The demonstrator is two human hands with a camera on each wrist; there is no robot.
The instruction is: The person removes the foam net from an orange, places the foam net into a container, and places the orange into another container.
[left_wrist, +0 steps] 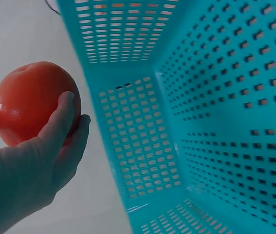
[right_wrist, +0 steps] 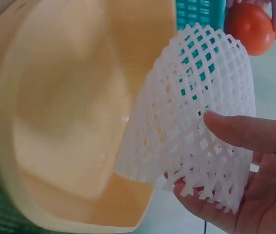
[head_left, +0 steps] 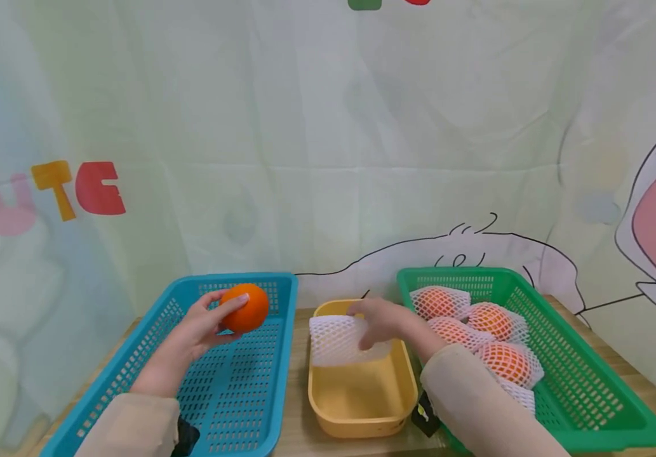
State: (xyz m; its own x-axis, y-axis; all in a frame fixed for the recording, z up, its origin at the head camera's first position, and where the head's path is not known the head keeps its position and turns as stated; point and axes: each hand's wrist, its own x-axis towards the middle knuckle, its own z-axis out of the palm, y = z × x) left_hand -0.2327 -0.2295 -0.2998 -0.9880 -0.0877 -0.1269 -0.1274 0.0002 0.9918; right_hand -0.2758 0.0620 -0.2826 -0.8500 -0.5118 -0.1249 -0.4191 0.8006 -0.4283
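An orange (head_left: 246, 308) is gripped in my left hand (head_left: 204, 327), held over the blue basket (head_left: 230, 393). In the left wrist view the thumb and fingers curl round the smooth orange fruit (left_wrist: 35, 102). My right hand (head_left: 381, 320) pinches a white foam net sleeve (head_left: 336, 341) above the yellow bin (head_left: 362, 393). Seen from the right wrist, the thumb lies on the near face of the foam net (right_wrist: 196, 117) and the fingers are behind it; the net is flattened, with nothing inside.
On the right, a green basket (head_left: 585, 387) holds several oranges (head_left: 505, 362) wrapped in white foam nets. The yellow bin stands between the two baskets on a wooden table (head_left: 296, 406). A printed cloth (head_left: 328, 139) hangs behind.
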